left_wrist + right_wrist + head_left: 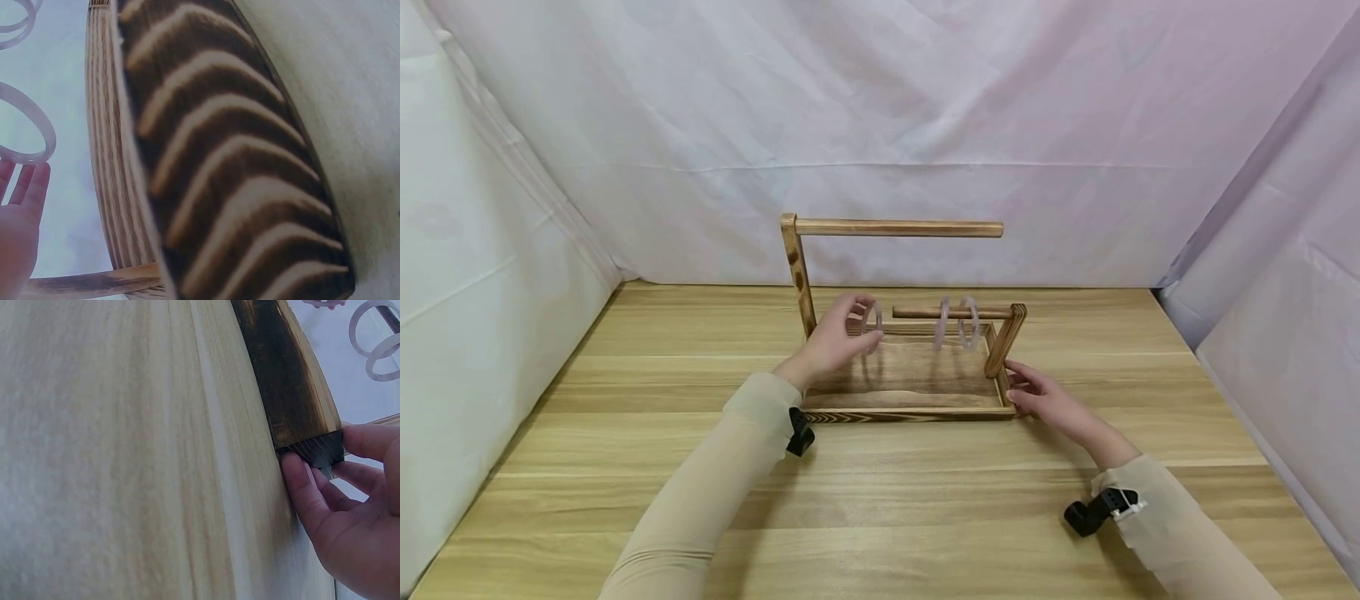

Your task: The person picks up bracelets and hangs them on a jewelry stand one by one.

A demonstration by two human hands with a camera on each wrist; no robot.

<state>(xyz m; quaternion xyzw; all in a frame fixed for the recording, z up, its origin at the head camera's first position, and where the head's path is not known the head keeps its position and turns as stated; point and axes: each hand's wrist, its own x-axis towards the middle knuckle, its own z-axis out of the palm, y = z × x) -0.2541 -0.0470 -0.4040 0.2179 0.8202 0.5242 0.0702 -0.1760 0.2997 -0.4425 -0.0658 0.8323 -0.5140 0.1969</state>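
Observation:
A wooden bangle stand has a tray base, a tall left post with an upper bar, and a short right post with a lower bar. My left hand pinches a pale translucent bangle by its edge, just left of the lower bar's free end and over the tray. Two similar bangles, one nearer the free end and another nearer the post, hang on the lower bar. At the tray's right end, my right hand grips the front corner between thumb and fingers.
The stand rests on a wood-grain table. White cloth hangs behind and along both sides. Black wrist cameras sit on the left cuff and the right cuff. The upper bar holds no bangles.

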